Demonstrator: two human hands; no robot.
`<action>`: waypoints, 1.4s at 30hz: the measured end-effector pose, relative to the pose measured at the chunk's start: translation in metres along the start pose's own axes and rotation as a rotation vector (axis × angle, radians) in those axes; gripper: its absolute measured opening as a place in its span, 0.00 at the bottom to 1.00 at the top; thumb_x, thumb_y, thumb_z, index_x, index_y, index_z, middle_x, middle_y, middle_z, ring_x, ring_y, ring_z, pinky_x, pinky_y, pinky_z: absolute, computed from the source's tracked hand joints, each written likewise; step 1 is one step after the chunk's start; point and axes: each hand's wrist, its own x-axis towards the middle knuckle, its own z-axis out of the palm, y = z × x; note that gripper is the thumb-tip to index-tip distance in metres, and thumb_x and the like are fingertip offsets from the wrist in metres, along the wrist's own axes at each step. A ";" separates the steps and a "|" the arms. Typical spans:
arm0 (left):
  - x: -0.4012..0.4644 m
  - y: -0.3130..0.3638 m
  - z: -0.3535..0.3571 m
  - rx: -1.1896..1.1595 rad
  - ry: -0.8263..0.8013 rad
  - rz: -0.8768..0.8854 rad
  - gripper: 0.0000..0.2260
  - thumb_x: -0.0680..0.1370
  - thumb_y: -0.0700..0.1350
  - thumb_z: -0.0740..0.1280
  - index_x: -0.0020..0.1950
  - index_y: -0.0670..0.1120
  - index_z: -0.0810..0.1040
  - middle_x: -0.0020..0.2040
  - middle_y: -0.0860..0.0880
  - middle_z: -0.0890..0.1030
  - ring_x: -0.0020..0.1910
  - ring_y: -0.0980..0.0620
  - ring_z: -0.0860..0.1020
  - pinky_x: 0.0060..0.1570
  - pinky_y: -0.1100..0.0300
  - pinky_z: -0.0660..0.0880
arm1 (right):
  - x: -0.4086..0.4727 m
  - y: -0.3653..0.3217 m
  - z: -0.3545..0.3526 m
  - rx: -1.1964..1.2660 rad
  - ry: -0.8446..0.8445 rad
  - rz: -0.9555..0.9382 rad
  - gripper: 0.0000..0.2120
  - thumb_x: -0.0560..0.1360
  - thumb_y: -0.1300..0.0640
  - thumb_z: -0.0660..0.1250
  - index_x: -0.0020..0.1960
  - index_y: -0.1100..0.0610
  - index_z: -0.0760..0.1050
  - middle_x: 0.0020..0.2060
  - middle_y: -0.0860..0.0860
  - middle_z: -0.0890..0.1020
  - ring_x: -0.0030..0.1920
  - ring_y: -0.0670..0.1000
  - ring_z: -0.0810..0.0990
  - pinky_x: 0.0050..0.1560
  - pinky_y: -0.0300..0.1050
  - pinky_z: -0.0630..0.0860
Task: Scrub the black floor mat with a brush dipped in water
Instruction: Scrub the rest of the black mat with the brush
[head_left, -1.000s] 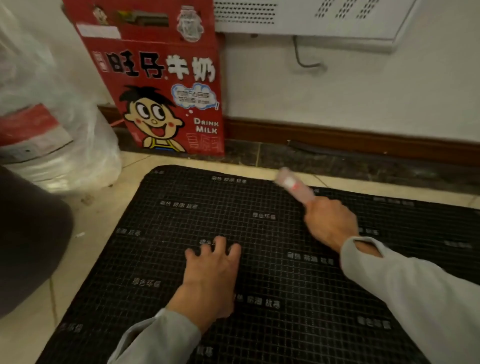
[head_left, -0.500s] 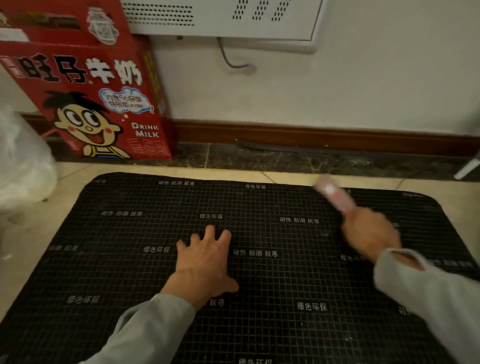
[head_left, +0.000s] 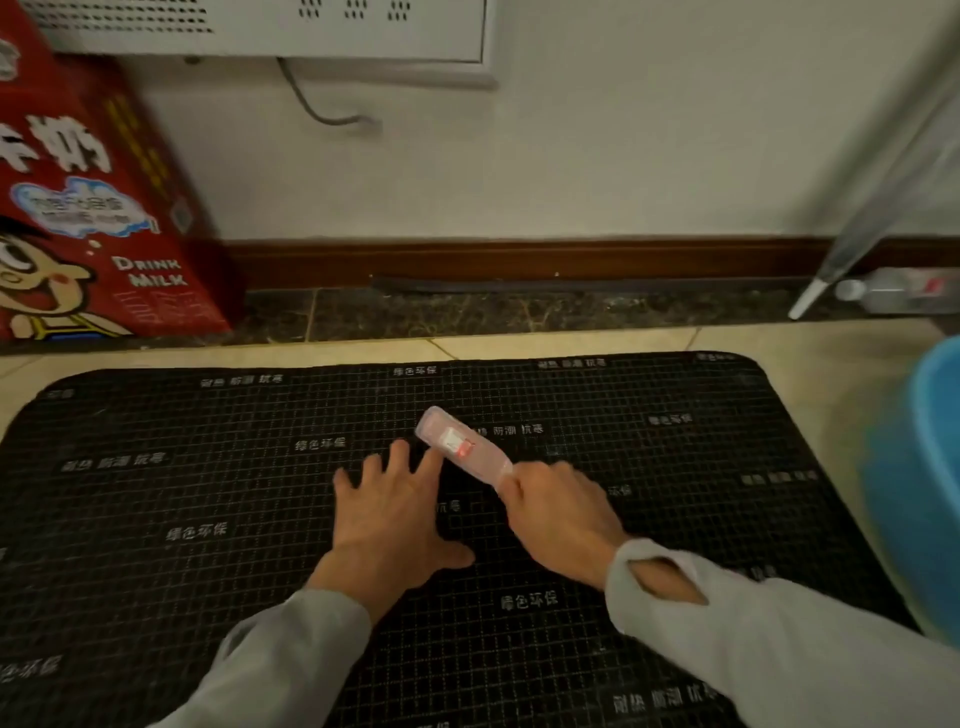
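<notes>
You have one view only, from the camera on your head, so no second view shares the scene. It looks forward and steeply down at the floor in front of you, close enough that the mat (head_left: 208, 519) fills the lower two thirds and runs off the left and bottom edges. Both sleeves enter from the bottom edge, with your left hand (head_left: 395, 519) and right hand (head_left: 558, 512) near the centre. The view faces the wall (head_left: 623, 156), which takes up the upper third. The wide lens bends the edges: the red carton (head_left: 93, 208) leans at far left, and the blue basin (head_left: 930, 493) is cut off at far right.
</notes>
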 end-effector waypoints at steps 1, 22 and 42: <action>-0.001 -0.002 0.001 0.001 0.012 0.004 0.48 0.63 0.71 0.72 0.75 0.56 0.53 0.75 0.47 0.58 0.72 0.42 0.61 0.71 0.35 0.58 | -0.004 0.013 0.002 -0.042 -0.033 -0.023 0.16 0.81 0.47 0.53 0.51 0.53 0.77 0.34 0.48 0.79 0.30 0.49 0.79 0.31 0.48 0.78; -0.002 0.001 -0.003 -0.017 -0.046 -0.009 0.47 0.64 0.70 0.73 0.74 0.56 0.55 0.75 0.47 0.57 0.73 0.41 0.61 0.70 0.32 0.58 | 0.036 0.157 -0.083 0.118 0.184 0.717 0.18 0.79 0.51 0.59 0.59 0.63 0.75 0.52 0.62 0.79 0.44 0.59 0.77 0.48 0.49 0.75; 0.055 0.116 -0.030 0.123 -0.139 0.173 0.52 0.60 0.67 0.77 0.76 0.53 0.54 0.75 0.41 0.56 0.71 0.30 0.61 0.68 0.30 0.59 | 0.035 0.199 -0.085 0.234 0.278 0.781 0.12 0.77 0.55 0.63 0.52 0.64 0.76 0.37 0.56 0.76 0.37 0.55 0.73 0.41 0.48 0.72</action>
